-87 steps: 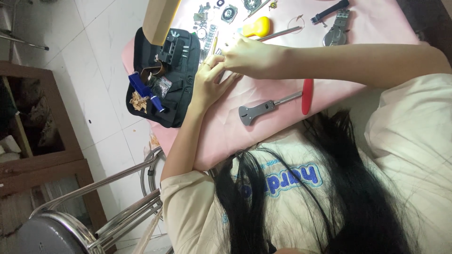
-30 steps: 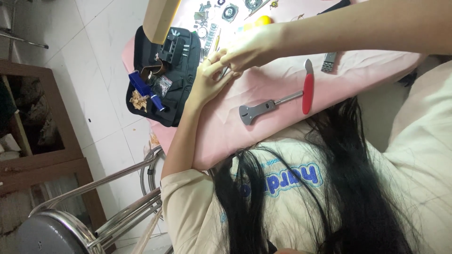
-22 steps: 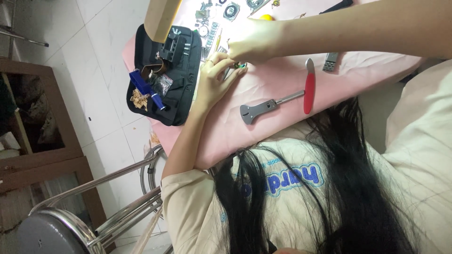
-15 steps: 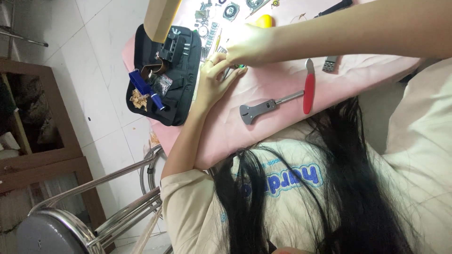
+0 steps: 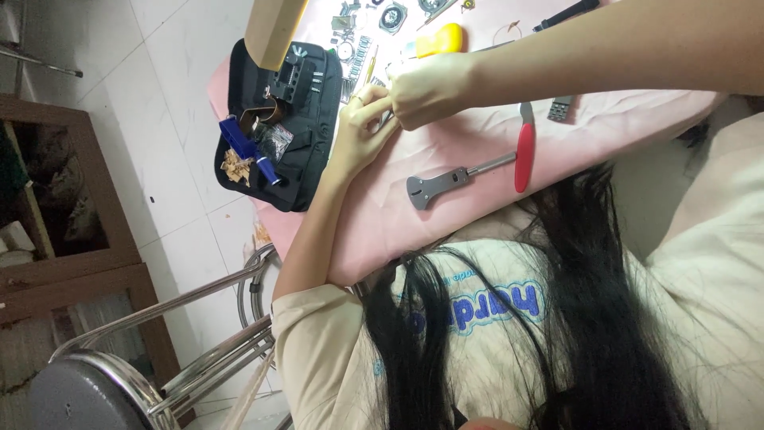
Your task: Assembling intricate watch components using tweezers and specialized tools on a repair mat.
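Hiding a small part, both hands point(image 5: 398, 107) pinch together.

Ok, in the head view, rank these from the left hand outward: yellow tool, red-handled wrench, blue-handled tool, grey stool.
1. Yellow tool, just above the left hand.
2. Red-handled wrench and blue-handled tool in the black case: too close to call.
3. Grey stool, on the floor.

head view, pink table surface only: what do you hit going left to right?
Black tool pouch → left hand → right hand → red-handled metal tool → small metal band piece.
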